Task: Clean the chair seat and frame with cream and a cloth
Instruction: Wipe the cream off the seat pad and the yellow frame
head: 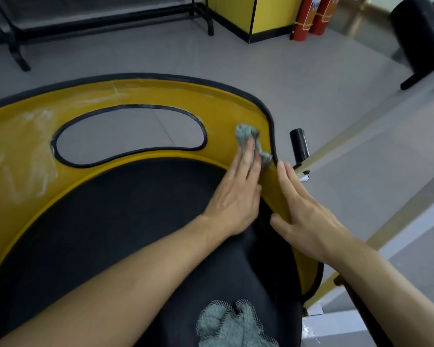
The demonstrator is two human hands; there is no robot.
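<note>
The chair's yellow frame [140, 93] curves around a black seat [125, 221] and has an oval cut-out with a black rim. White cream smears show on the frame's left and top. My left hand [236, 194] presses a crumpled grey cloth [248, 139] flat against the frame's right inner side, fingers straight. My right hand [303, 214] rests on the frame's right edge with straight fingers, thumb on the inner side. A second grey cloth [233, 326] lies on the seat near the bottom.
Grey floor surrounds the chair. A black lever handle [298, 146] sticks out just right of the frame. A black metal rack [18, 38] stands at the back left, a yellow cabinet [271, 13] and two red fire extinguishers [313, 16] at the back, a black cylinder [421, 36] far right.
</note>
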